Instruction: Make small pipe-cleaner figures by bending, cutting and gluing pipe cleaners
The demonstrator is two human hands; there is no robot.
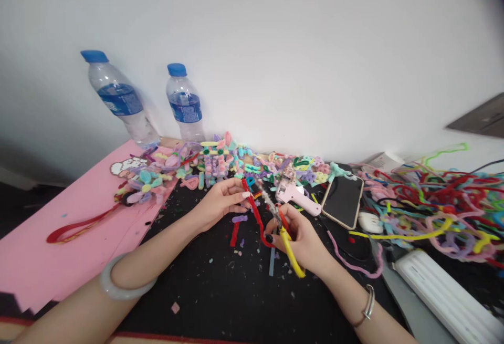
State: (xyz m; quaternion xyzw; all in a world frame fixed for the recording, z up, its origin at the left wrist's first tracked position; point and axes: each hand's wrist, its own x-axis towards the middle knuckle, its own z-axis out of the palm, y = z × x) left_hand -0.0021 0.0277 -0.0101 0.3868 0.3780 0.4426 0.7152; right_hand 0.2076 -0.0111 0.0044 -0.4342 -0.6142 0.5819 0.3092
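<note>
My left hand (225,202) pinches the upper end of a red fuzzy pipe cleaner (258,217) between thumb and fingers. The strip hangs down in a bend to the fingertips of my right hand (301,236), which seem to touch its lower end. That right hand is closed around yellow-and-red-handled scissors (290,253); their pale, blurred blades point up and left, beside the strip. On the black mat below lie a short red piece (234,234), a small purple piece (239,219) and a grey-blue strip (271,260).
Behind my hands, a pale pink glue gun (297,197) and a phone (343,201) lie near heaped fuzzy shapes (216,163). Tangled pipe cleaners (437,197) and a white device (449,291) are right. Two water bottles (118,100) lean against the wall; pink sheets (90,212) cover the left.
</note>
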